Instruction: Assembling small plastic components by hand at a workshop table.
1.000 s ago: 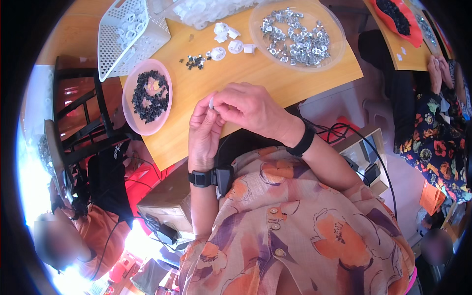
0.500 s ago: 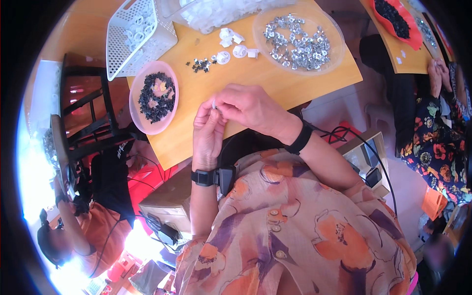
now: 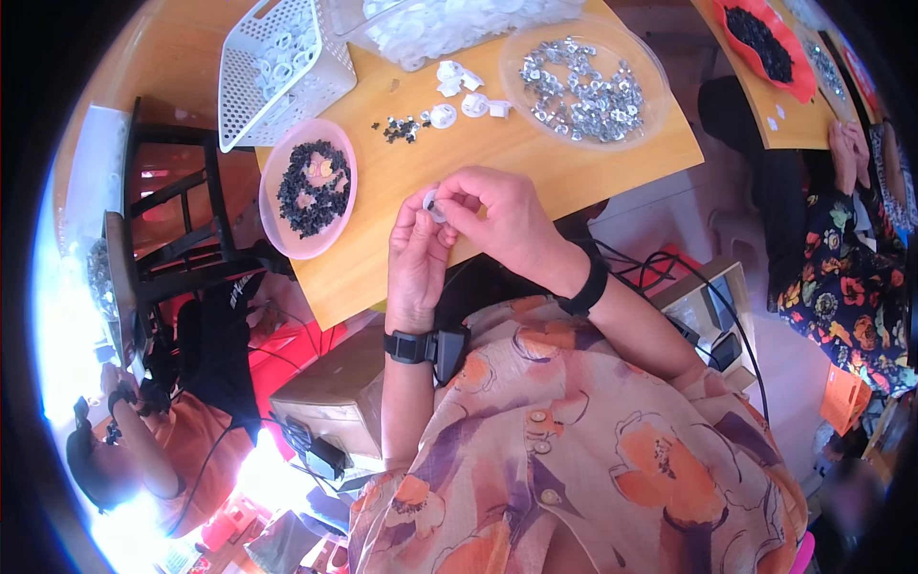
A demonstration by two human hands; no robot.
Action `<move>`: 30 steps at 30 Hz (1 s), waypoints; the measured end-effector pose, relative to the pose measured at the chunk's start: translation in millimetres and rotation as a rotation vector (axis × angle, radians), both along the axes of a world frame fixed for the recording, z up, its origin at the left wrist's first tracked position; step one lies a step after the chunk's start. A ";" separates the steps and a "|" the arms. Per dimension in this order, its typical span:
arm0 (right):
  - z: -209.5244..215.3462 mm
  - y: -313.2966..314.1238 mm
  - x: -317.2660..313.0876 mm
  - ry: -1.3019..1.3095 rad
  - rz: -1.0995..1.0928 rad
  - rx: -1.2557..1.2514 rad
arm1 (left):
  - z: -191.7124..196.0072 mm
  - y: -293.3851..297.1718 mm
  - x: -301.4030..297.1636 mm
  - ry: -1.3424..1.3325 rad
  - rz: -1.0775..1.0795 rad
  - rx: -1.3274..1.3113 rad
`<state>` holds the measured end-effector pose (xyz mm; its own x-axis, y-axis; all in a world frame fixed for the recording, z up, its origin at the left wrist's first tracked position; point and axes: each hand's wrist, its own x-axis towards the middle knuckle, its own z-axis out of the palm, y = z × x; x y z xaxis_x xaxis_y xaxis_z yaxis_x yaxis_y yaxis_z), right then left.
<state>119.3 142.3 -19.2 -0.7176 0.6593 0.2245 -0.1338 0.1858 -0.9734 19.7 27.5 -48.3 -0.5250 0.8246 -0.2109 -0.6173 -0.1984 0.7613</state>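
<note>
Both hands meet just above the near edge of the wooden table point(image 3: 535, 163), and between them we hold one small white ring point(image 3: 432, 204). Our left hand point(image 3: 417, 256) is closed around it from below, fingers curled, while our right hand point(image 3: 497, 222) pinches it from above with thumb and fingertips. Whether a second, smaller piece is already pressed into the ring we cannot tell; the fingers hide it. To do this well, we judge it best to keep the ring square to the fingertips and work over the table, so a dropped piece lands near the pink bowl point(image 3: 308, 187) of black bits and the clear dish point(image 3: 585, 80) of metal parts, not in our lap.
</note>
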 end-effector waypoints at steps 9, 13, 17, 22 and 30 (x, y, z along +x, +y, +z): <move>-1.7 -2.2 -9.2 -0.063 -0.031 0.141 | -9.4 -3.8 -5.3 -0.009 0.014 0.027; 0.8 0.6 -11.0 -0.067 -0.007 0.102 | -11.6 -5.0 -6.4 0.012 0.013 0.036; 1.7 3.3 -13.1 -0.069 0.025 0.222 | -12.0 -5.0 -7.2 0.000 0.022 0.036; -3.7 -1.8 -16.3 -0.064 -0.018 0.344 | -0.7 2.1 -2.8 -0.043 0.099 -0.009; -11.5 -3.4 -18.2 -0.035 -0.067 0.293 | -3.6 0.7 -3.7 0.004 0.086 -0.006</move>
